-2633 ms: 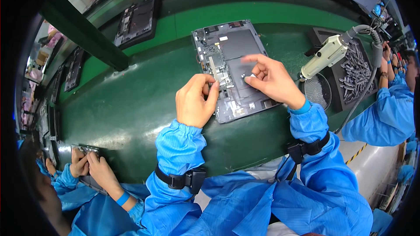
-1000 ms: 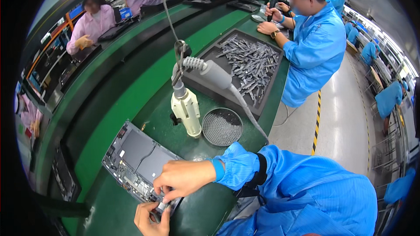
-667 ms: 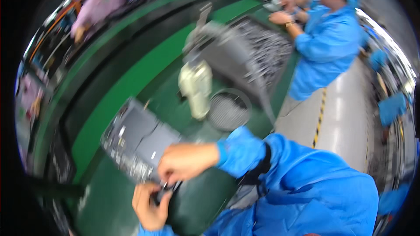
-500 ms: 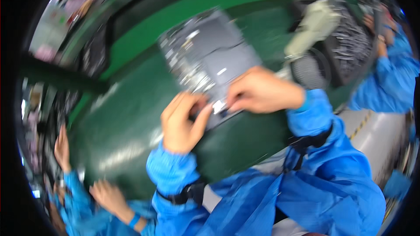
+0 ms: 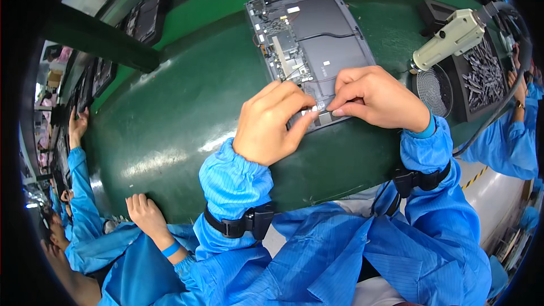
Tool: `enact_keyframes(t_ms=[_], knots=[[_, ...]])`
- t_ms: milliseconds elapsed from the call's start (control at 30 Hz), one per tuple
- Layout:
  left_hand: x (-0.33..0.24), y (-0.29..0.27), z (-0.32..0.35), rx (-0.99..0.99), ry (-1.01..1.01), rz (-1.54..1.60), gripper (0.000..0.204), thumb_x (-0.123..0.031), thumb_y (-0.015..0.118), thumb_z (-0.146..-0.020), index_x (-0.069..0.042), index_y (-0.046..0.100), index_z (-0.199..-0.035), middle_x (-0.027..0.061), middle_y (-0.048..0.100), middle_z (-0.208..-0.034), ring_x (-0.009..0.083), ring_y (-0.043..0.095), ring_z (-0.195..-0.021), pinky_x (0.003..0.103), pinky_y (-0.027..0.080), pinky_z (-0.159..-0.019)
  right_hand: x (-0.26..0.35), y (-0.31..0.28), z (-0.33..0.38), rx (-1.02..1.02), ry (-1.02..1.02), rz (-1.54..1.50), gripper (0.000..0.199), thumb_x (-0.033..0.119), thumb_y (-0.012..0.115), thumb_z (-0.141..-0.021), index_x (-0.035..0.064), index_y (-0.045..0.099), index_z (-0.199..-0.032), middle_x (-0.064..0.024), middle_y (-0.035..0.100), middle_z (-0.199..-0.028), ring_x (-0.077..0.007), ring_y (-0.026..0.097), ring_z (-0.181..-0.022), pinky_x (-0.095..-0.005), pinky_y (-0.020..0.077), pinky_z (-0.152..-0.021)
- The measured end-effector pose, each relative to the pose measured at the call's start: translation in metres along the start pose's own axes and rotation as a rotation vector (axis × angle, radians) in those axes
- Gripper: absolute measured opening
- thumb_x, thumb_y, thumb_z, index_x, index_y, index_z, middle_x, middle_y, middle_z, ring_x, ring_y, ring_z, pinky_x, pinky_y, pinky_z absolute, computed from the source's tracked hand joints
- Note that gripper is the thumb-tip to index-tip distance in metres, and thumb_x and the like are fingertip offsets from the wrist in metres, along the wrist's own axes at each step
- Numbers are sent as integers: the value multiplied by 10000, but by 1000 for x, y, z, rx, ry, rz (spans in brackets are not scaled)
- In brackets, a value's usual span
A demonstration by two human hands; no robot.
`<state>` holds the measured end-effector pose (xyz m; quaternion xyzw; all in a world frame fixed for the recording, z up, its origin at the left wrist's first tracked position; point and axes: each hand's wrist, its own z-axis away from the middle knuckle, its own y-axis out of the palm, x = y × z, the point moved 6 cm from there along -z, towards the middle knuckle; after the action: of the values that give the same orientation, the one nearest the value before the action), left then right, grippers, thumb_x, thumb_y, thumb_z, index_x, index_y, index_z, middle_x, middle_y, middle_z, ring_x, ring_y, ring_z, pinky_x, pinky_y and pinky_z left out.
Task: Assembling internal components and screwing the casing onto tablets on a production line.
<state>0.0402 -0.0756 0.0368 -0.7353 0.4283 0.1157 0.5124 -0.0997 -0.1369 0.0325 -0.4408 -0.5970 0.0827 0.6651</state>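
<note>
An opened tablet (image 5: 334, 20) lies on the green work surface, its grey battery and circuit board (image 5: 283, 51) exposed. A dark cable runs across the battery. Both my hands meet at the tablet's near edge. My left hand (image 5: 272, 122) has thumb and fingertips pinched together over a small pale spot there. Close beside it, my right hand (image 5: 379, 99) pinches with thumb and forefinger at the same edge. Whatever sits between the fingertips of either hand is too small to make out.
On the right are a cream corded power tool (image 5: 450, 39), a round dish (image 5: 433, 90) of tiny bits and a black tray (image 5: 470, 102) of small metal parts. A green post (image 5: 102, 39) rises at left. Co-workers' hands (image 5: 148, 215) show at left and far right.
The picture has steadied, and the tablet and my hands now sit farther right in view. Both hands remain at the tablet's near edge, fingers still pinched.
</note>
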Motion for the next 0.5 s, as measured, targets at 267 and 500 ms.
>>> enact_keyframes(t_ms=[267,500], knots=[[-13,13,2,202,31,-263,351,-134,817,-540,-52,629,-824,44,534,-838,239,548,-782,346,471,-589,4,-94,104,-1555,-230,-178,53,14,610,-848,-22,645,-865,-34,622,-730,-79,531,-633,-201,424,-593],[-17,20,-2,192,77,-358,330,-93,788,-564,-83,653,-865,41,530,-818,233,533,-747,344,461,-556,-57,-116,78,-1035,130,-481,444,216,743,-775,1,562,-1119,-68,617,-955,-121,591,-871,-265,482,-763]])
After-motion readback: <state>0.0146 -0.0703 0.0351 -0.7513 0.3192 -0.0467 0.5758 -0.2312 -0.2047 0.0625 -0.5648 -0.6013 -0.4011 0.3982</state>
